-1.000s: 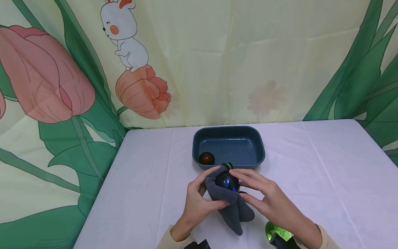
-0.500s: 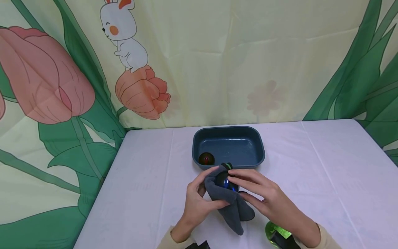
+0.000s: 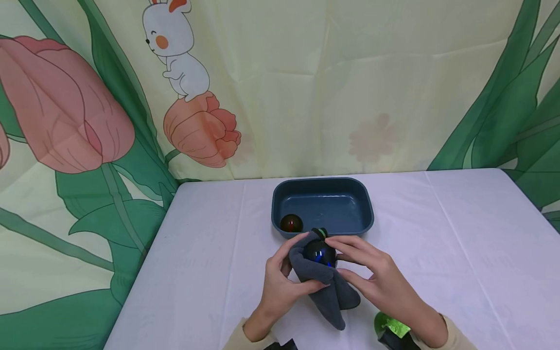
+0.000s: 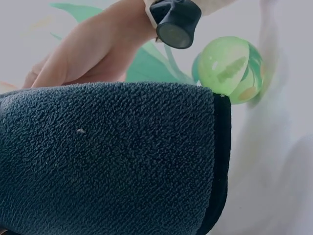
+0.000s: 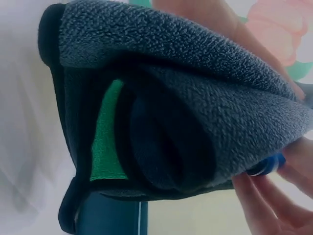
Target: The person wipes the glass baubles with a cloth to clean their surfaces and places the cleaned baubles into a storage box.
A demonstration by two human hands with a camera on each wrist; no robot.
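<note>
A dark grey cloth [image 3: 310, 272] with black edging is wrapped partly round a glossy dark blue ball [image 3: 319, 252]. My left hand [image 3: 282, 284] grips the cloth from the left, thumb across the front and fingers behind. From the right, my right hand [image 3: 380, 277] holds the ball, fingers at its top and thumb lower down by the cloth. The folded cloth [image 4: 107, 152] fills much of the left wrist view. In the right wrist view, the cloth [image 5: 161, 112] shows a green patch [image 5: 107, 137], and a sliver of the blue ball [image 5: 268, 164] shows between fingers.
Behind the hands stands a dark blue tray [image 3: 332, 209], with a dark reddish ball [image 3: 291, 223] in its near left corner. A clear green ball [image 3: 385, 323] lies by my right wrist. The white-covered table [image 3: 210, 253] meets a printed curtain [image 3: 306, 97] at the back.
My right fingertips slid left across the blue ball, then back right, baring more of it again. My left hand keeps its grip on the cloth. The tray and the other balls stay put.
</note>
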